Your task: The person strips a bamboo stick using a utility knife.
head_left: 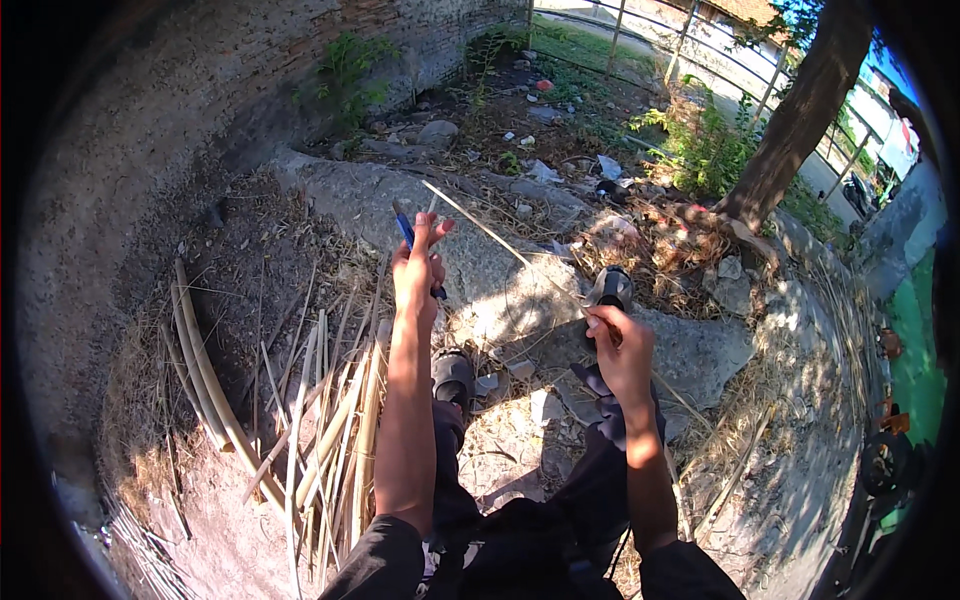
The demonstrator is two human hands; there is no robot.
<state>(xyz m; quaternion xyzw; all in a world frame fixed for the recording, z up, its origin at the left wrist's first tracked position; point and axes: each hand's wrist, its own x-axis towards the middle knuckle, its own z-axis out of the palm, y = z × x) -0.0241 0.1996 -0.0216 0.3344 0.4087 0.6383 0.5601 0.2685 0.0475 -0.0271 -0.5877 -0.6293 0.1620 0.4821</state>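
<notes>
Head view looks down on a person sitting on broken concrete ground [500, 290], legs stretched out in dark trousers. Left hand [417, 270] is raised forward, its fingers [428, 238] wrapped shut around a blue-handled knife [408, 236] and touching the far end of a thin bamboo strip [500, 245]. Right hand [622, 350] sits nearer the body, fingers pinching the near part of that same strip, which runs slanting from the upper left down to the right between the two hands, clear of the ground. The strip looks light and springy, stiff along its length but easy to bend or snap sideways, with edges likely sharp; it seems best held close to the working point, with a firm pinch near each end. A pile of split bamboo slats [330, 420] lies on the ground to the left of the left arm, beside a sandal [453, 378]. A tree trunk [800, 110] and metal fence [650, 40] stand beyond.
</notes>
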